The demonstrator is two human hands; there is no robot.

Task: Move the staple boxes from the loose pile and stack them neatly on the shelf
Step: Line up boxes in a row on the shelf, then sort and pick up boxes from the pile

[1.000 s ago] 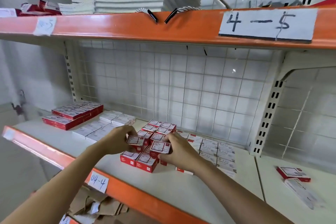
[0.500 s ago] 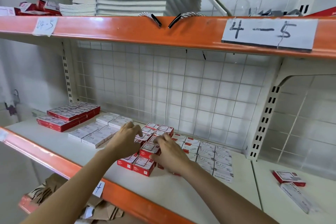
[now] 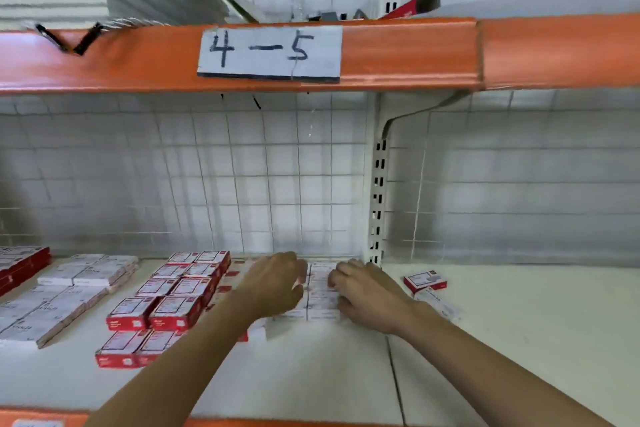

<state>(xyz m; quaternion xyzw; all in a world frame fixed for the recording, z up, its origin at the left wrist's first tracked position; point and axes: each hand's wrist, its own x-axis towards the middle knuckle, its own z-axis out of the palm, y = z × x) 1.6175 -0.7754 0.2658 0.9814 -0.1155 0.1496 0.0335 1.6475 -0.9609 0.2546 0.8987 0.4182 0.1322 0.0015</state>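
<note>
A flat group of white-topped staple boxes point(image 3: 320, 291) lies on the shelf point(image 3: 311, 374) near the back grid wall point(image 3: 242, 184), between the two hands. The left hand point(image 3: 273, 282) rests on its left side, fingers curled over the boxes; the right hand point(image 3: 367, 291) presses its curled fingers against the right edge. Whether either actually grips a box cannot be told. Left of the left hand stand neat rows of red staple boxes point(image 3: 173, 302). Right of the right hand lies a lone red box point(image 3: 424, 281). Overhead, an orange beam point(image 3: 415, 52) carries a label reading 4-5 point(image 3: 268, 52).
</note>
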